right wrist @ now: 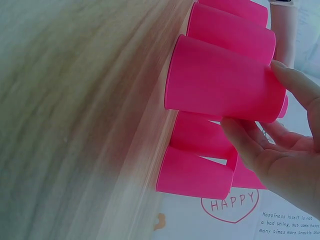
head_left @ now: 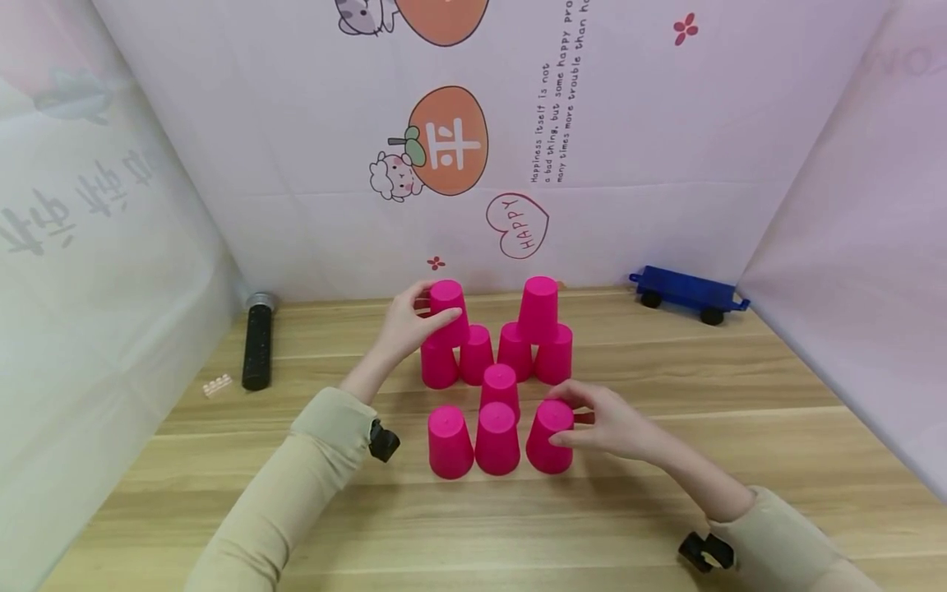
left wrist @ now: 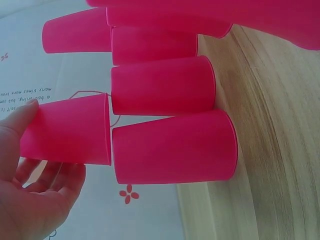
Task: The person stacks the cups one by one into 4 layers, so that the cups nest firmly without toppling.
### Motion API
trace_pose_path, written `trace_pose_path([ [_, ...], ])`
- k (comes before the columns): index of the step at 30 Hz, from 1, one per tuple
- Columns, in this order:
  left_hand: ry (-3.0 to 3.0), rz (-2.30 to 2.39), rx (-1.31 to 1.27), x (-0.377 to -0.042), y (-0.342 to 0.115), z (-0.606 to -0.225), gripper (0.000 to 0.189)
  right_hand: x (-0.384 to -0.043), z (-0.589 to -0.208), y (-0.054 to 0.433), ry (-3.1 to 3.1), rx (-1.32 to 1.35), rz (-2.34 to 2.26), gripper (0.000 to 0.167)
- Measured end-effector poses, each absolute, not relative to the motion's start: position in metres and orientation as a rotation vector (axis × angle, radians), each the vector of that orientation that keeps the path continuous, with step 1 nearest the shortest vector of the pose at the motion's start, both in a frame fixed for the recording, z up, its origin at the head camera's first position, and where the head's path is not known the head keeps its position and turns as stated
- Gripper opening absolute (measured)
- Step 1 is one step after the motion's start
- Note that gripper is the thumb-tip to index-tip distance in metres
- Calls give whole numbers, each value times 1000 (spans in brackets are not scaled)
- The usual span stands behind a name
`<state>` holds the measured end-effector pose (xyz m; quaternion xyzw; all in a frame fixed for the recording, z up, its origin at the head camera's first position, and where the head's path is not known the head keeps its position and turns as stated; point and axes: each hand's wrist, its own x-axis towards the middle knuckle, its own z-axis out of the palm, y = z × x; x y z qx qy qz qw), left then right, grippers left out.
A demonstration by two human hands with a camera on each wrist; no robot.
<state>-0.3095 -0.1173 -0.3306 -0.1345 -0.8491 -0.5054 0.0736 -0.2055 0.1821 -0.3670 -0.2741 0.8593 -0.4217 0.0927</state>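
Note:
My left hand (head_left: 408,322) grips an upside-down pink cup (left wrist: 67,131), thumb on one side and fingers on the other. That cup sits over a lower pair, the left one (head_left: 440,367) and the right one (head_left: 477,355). Beside them another pair bears a single cup (head_left: 538,311) on top. At the front, my right hand (head_left: 610,421) holds the right-hand cup (right wrist: 225,80) of a row of three, thumb and fingers around its narrow end. The row's middle cup (head_left: 497,440) and left cup (head_left: 450,444) stand next to it, with one more cup (head_left: 500,383) behind.
On the wooden table (head_left: 444,534), a black cylinder with a silvery end (head_left: 257,345) and a small pale studded piece (head_left: 218,385) lie to the left. A blue toy wagon (head_left: 688,292) stands at the back right. Printed white cloth (head_left: 333,238) walls off the back and sides.

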Motion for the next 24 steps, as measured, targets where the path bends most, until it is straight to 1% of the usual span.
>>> trace_pose_path([
  [24,-2591,-1479,-413,-313,-113,-333,54,-203,-364,186,2579,-803,-1243,45],
])
